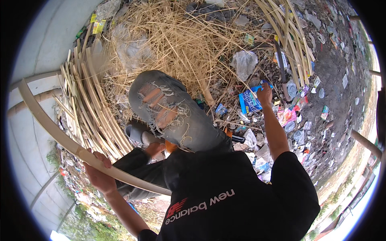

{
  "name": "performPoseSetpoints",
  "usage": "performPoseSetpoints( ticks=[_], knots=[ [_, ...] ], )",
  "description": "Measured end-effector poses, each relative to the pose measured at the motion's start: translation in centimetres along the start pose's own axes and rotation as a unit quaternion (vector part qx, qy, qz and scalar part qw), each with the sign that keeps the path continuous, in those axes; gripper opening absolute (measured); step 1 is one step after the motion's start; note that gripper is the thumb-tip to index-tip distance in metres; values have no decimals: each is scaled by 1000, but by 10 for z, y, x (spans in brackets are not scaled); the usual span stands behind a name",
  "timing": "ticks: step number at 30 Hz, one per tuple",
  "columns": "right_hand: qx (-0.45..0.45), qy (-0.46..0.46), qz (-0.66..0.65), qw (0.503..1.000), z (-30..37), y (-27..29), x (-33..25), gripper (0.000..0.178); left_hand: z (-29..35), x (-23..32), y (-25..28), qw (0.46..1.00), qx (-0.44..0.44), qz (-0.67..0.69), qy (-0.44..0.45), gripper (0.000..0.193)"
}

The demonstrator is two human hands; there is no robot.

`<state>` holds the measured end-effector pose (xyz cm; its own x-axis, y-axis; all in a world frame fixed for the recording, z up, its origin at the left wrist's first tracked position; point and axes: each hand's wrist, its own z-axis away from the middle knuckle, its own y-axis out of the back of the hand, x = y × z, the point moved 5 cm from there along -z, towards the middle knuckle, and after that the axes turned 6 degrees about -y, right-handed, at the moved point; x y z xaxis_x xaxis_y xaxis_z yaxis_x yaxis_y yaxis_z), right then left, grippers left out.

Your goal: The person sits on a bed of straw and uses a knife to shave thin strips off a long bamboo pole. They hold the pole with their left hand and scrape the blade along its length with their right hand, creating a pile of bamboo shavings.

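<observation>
My left hand [99,173] is wrapped round a long, pale split bamboo strip [66,141]. The strip curves from the upper left down across my lap. Out to the right, my right hand [264,95] is low over the littered ground with its fingers bent together. A blue packet [249,102] lies against its fingers; whether they grip it or something under them is hidden. Just right of that hand is a long dark blade-like tool [280,64] with a worn grip end. My bent knee [165,108], in torn grey jeans, rises between the hands.
A bundle of bamboo strips [90,96] leans at the left beside a pale wall [44,52]. Dry straw-like shavings [173,40] are heaped ahead. More strips [291,40] lie at the far right. Plastic scraps and wrappers [287,115] cover the ground; a clear bag [244,65] lies near the shavings.
</observation>
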<state>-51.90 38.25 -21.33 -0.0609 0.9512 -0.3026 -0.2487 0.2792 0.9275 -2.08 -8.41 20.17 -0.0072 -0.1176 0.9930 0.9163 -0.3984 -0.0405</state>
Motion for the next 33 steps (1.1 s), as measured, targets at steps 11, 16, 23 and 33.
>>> performPoseSetpoints(
  ticks=[11, 16, 23, 33],
  knots=[
    [-307, 195, -38, 931, 164, -62, -69, 11, -10, 31, -17, 999, 11, 40, -18, 69],
    [-261, 132, -136, 947, 199, -82, -101, 11, -36, 30, -2, 1000, 3, -4, -1, 60],
    [-170, 190, -174, 951, 217, -81, -149, 13, -81, 37, -43, 996, -91, -5, 0, 60],
    [-260, 417, 138, 860, 191, -119, -250, 31, -75, 2, -18, 996, -81, 45, -12, 72]
  ],
)
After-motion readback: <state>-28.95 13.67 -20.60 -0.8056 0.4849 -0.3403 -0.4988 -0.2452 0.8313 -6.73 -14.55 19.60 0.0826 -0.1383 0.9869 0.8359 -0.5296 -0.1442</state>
